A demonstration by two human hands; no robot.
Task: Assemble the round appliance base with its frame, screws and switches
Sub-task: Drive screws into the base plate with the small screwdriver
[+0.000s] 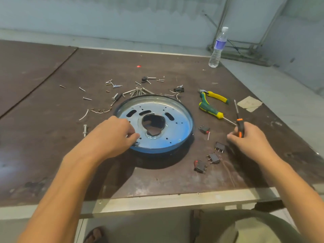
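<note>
A worn dark worktable (52, 155) carries everything. The round base (177, 130) lies open side up under the left hand (114, 135), whose curled fingertips sit at its near edge; whether they pinch a screw cannot be told. The right hand (252, 139) grips a screwdriver (239, 125). Switches (214, 157) lie just inward of it, loose screws (112, 84) beyond the left hand. This looks like screw-fastening: next, the tip must meet a hole squarely.
</note>
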